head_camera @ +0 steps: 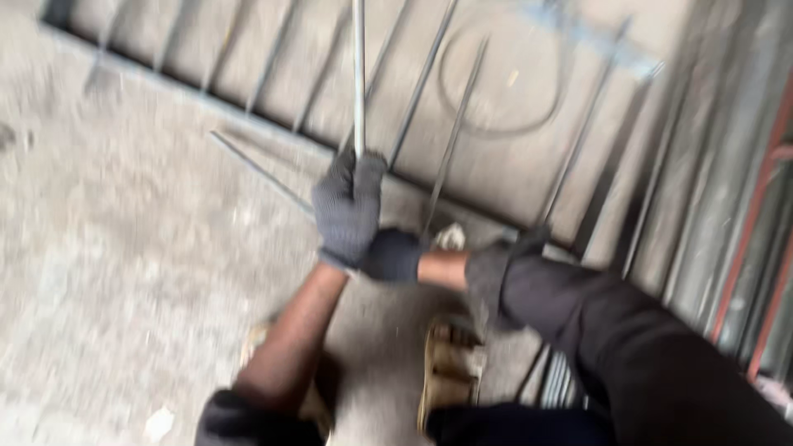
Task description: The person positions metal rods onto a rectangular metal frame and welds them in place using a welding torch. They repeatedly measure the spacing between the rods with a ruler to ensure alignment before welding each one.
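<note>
Your left hand, in a dark knit work glove, is clenched around a thin grey steel rod that stands near upright and runs out past the top edge of the view. The fist sits at the rod's lower part, which gives you control of a long, whippy bar. Your right hand, also in a dark glove, is tucked just below and touching the left one. It looks closed, likely on the rod's bottom end, but the left glove covers the contact, so I cannot tell what it grasps. Stacking the hands like this steadies the bar.

Behind the rod lies a grey metal grille frame of straight bars with a round ring, flat on the rough concrete floor, reaching from the floor's far left corner toward its right side. One loose thin bar lies at a slant on the floor, just left of your hands and beside the frame's near rail. More long steel lengths and reddish strips are stacked along the right edge of the floor.

Your feet in tan sandals are planted beneath the hands, and your dark-trousered knee comes in from the right.

Hard to read: the whole frame is motion-blurred. The rod's bottom tip is hidden by the gloves and its top is cut off. The left sandal is mostly hidden behind your forearm. A pale scrap near the bottom left is too smeared to identify.
</note>
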